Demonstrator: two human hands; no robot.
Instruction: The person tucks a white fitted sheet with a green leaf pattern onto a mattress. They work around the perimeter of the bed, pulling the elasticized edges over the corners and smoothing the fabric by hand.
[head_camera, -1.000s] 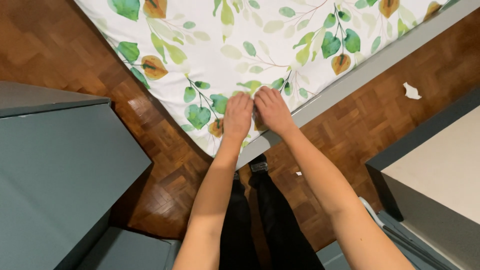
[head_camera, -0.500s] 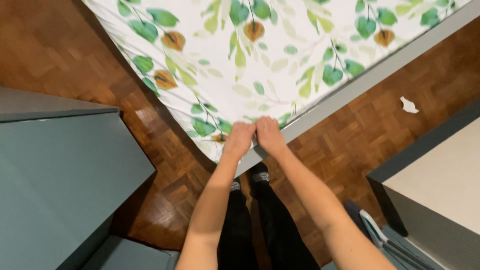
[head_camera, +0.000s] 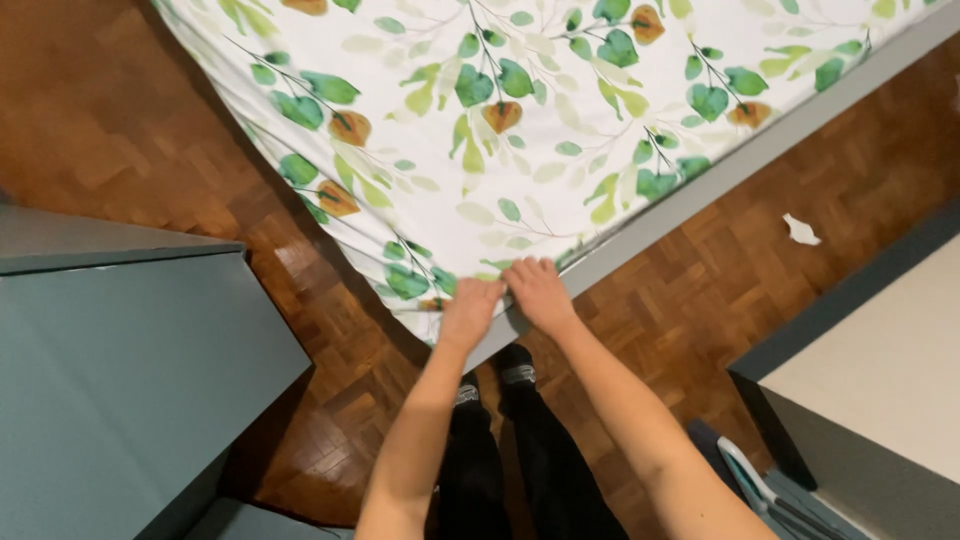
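- Nearest the camera, two bare forearms reach forward over dark trousers and dark shoes standing on the parquet floor.
- The left hand sits at the corner of the leaf-printed sheet, fingers curled down over the cloth's edge; it appears to pinch the fabric, though the fingertips are tucked out of sight.
- The right hand lies just beside it, touching or nearly touching, fingers bent and pressing the same corner where the sheet meets the grey bed edge.
- The step in hand looks like pulling or tucking this corner of the sheet down over the mattress. The next move would seem to call for a firm hold with both hands and an even draw round the corner, so the cloth does not bunch.
- To the left stands a grey cabinet; to the right a pale-topped piece of furniture, both cut off by the frame.
- Farther off, a small white scrap lies on the floor.
- The sheet runs out of view at the top; whether its corner is elasticated cannot be told, and the mattress beneath is hidden.
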